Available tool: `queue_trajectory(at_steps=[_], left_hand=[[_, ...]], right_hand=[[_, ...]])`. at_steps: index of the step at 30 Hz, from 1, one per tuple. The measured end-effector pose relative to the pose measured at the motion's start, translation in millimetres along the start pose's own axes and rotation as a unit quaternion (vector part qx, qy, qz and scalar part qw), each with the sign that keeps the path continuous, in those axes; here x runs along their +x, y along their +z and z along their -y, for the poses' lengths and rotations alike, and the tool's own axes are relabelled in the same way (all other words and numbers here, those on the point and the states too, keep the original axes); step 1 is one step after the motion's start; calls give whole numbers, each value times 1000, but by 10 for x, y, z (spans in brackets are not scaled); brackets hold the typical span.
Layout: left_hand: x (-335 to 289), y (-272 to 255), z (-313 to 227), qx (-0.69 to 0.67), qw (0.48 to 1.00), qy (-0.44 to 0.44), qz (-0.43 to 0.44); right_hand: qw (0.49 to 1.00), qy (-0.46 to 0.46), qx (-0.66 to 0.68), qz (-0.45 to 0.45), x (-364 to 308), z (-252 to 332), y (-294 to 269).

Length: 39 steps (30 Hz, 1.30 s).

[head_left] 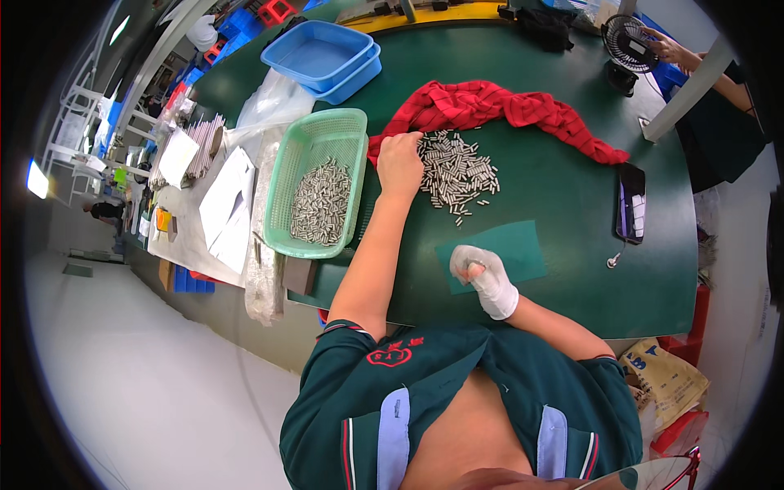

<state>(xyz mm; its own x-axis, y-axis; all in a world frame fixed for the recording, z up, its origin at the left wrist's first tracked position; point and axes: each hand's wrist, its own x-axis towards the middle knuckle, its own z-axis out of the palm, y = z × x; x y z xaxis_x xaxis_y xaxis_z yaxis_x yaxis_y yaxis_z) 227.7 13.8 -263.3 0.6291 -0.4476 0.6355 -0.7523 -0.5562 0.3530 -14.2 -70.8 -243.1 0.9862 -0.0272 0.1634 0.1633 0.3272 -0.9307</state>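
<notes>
My left hand [400,165] reaches to the left edge of a loose pile of small silver metal pins [459,173]. Its fingers are bent and pressed together against the pins, beside a red checked cloth [490,104]; what they hold, if anything, is hidden. My right hand [487,280], in a white glove with bare skin showing at the thumb, is closed over a thin green sheet [523,245]. Whether something small is in that grip I cannot make out. Left of my left forearm stands a light green plastic basket [356,139], with many more pins [322,200] in its bottom.
Two stacked blue trays [339,87] stand at the far left. White papers [229,204] and plastic wrap [273,106] lie left of the basket. A phone [630,204] is on the right, near a black fan [629,45] and another person's hand [668,49]. A post [690,86] rises there.
</notes>
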Motion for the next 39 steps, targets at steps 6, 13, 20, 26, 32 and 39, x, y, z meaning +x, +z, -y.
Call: queue_trajectory(at_steps=[6,13,20,26,32,39], left_hand=[[79,149,258,64,994,-88,12],[52,113,314,122,991,-50,-1],[-74,148,107,130,992,0,3],[-124,106,120,120,993,-5,-6],[-28,130,15,162,985,-61,9],[7,232,-4,136,987,-71,34]], right_hand=[[1000,6,20,-13,7,14,-66],[1000,14,11,3,28,20,-49],[1000,7,-29,2,-19,14,0],[1000,-3,-12,-14,11,57,40],[1000,-10,-20,-4,42,11,0],[1000,-12,-13,-6,31,29,9]])
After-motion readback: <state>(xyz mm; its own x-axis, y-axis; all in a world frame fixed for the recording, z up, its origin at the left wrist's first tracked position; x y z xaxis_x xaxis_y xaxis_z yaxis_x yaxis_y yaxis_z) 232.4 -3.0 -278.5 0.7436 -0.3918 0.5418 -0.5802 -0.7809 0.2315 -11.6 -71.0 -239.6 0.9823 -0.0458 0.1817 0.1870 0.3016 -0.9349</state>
